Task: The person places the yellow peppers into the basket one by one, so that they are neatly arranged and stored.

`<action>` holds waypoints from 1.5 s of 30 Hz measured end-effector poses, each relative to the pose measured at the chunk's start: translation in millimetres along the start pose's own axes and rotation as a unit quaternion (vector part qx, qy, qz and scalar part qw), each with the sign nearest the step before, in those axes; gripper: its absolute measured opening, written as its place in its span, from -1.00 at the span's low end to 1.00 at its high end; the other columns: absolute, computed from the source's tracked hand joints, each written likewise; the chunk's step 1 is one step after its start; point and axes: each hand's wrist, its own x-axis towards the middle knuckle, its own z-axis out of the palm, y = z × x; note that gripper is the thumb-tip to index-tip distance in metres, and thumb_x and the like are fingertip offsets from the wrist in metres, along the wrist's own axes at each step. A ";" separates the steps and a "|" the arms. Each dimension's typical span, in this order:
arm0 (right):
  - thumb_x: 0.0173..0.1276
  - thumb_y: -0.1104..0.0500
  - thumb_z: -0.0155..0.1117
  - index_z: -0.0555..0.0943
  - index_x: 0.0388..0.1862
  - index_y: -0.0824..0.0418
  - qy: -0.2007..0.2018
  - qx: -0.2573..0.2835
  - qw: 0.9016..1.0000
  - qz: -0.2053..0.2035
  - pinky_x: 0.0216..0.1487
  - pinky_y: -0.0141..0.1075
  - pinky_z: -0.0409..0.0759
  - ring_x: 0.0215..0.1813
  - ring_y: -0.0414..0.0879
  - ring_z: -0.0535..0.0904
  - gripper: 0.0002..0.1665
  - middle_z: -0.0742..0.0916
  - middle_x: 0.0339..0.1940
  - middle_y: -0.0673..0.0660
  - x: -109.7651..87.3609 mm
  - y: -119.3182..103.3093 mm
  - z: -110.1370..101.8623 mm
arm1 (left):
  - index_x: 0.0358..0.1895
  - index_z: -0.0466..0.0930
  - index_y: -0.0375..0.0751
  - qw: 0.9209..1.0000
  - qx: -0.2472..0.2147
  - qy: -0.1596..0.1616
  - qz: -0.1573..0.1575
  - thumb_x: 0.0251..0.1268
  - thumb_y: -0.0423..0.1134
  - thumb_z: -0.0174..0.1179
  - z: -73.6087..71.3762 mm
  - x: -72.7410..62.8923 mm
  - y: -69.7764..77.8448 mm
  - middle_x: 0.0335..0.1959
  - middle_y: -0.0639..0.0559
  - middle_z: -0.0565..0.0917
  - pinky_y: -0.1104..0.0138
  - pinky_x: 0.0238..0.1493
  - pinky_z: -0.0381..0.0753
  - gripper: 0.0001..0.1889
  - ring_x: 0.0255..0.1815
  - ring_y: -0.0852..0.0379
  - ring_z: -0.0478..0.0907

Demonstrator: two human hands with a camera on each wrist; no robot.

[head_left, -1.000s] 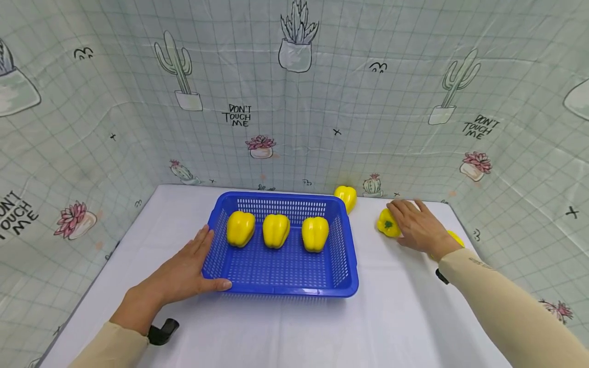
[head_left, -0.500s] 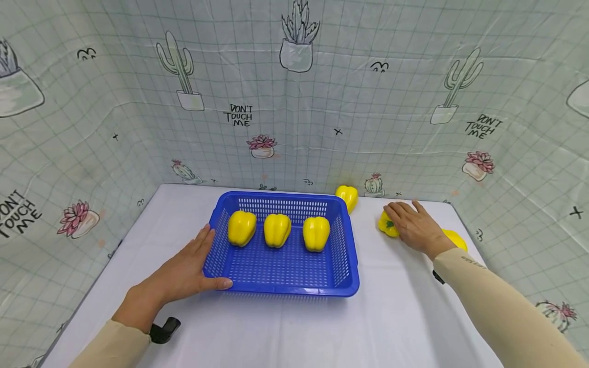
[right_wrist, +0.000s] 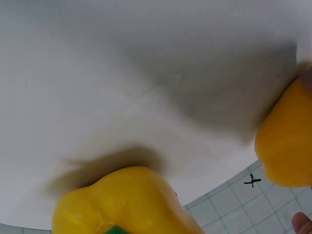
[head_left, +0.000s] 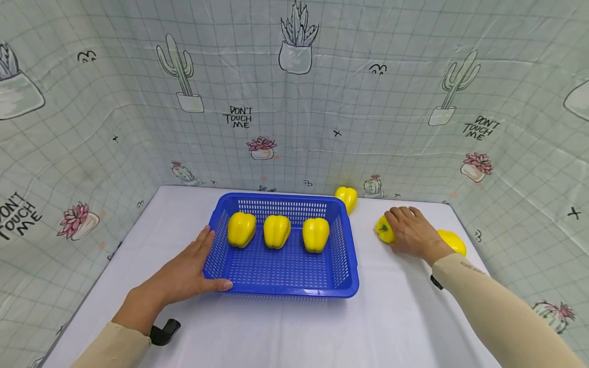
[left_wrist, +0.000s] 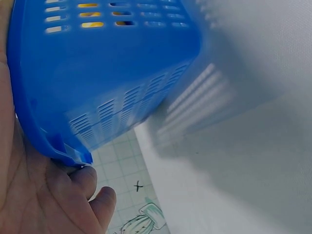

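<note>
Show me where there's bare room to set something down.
The white table is bare in front of the blue basket and between it and the held pepper. Inside, the near part is free, in front of three peppers. It's crowded around the right hand, with another pepper close by.

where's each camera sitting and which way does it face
Head: worn on the head, facing forward and down at the blue basket and white table; left hand, right hand and sleeves show.
Left wrist: worn there, facing the basket's slotted outside; part of the left hand shows.
Right wrist: worn there, facing the table and two yellow peppers; fingers peek in at right.
Head and left wrist share the basket and left hand.
</note>
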 end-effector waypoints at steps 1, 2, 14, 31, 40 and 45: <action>0.09 -0.13 0.68 0.42 0.25 0.35 0.003 0.002 1.000 0.002 0.47 0.29 0.42 0.28 0.33 0.51 -0.05 0.58 0.23 0.37 -0.8 -1.7 -0.3 | 0.72 -0.22 -0.35 1.000 -0.001 0.001 0.001 0.08 0.59 0.30 0.1 -0.1 -0.2 0.77 -0.29 -0.26 -0.42 0.52 0.20 0.44 0.68 -0.54 -0.05; 0.07 -0.14 0.68 0.42 0.24 0.35 0.007 0.005 1.000 0.003 0.47 0.28 0.42 0.28 0.34 0.51 -0.03 0.58 0.22 0.37 -1.7 -3.4 -0.4 | 0.72 -0.21 -0.35 1.000 -0.001 0.003 0.001 0.08 0.59 0.30 0.4 0.0 -0.7 0.77 -0.29 -0.26 -0.42 0.52 0.19 0.44 0.68 -0.54 -0.05; 0.13 -0.30 0.60 0.44 0.26 0.36 0.030 0.045 0.998 0.036 0.25 0.18 0.59 0.17 0.27 0.58 0.01 0.64 0.15 0.36 -9.4 -29.0 0.5 | 0.72 -0.23 -0.36 1.000 -0.001 0.004 -0.007 0.07 0.60 0.30 2.3 1.4 -1.6 0.77 -0.30 -0.26 -0.42 0.52 0.20 0.46 0.68 -0.53 -0.05; 0.15 -0.37 0.58 0.44 -0.04 0.42 0.061 0.081 0.984 0.147 -0.25 0.02 0.54 -0.28 0.18 0.46 -0.06 0.52 -0.35 0.25 -11.6 -63.5 -4.7 | 0.73 -0.26 -0.34 1.000 -0.004 -0.004 -0.012 0.11 0.54 0.34 4.4 0.5 -2.5 0.77 -0.31 -0.27 -0.46 0.49 0.21 0.43 0.67 -0.57 -0.05; 0.13 -0.44 0.55 0.38 0.30 0.47 -0.016 0.078 0.989 0.125 0.09 0.20 0.66 0.05 0.31 0.60 0.19 0.64 0.04 0.42 -21.2 -56.5 -34.1 | 0.72 -0.24 -0.36 1.000 -0.004 0.002 0.001 0.14 0.54 0.32 3.5 1.5 -4.0 0.77 -0.31 -0.26 -0.45 0.49 0.21 0.41 0.66 -0.58 -0.05; 0.07 -0.19 0.73 0.31 0.54 0.40 -0.040 0.025 0.999 0.018 0.46 0.27 0.49 0.44 0.32 0.50 0.26 0.54 0.44 0.40 -25.7 -39.5 -43.3 | 0.72 -0.23 -0.37 1.000 -0.001 0.005 0.003 0.14 0.53 0.33 3.7 2.4 -5.4 0.77 -0.31 -0.25 -0.45 0.49 0.21 0.41 0.66 -0.59 -0.04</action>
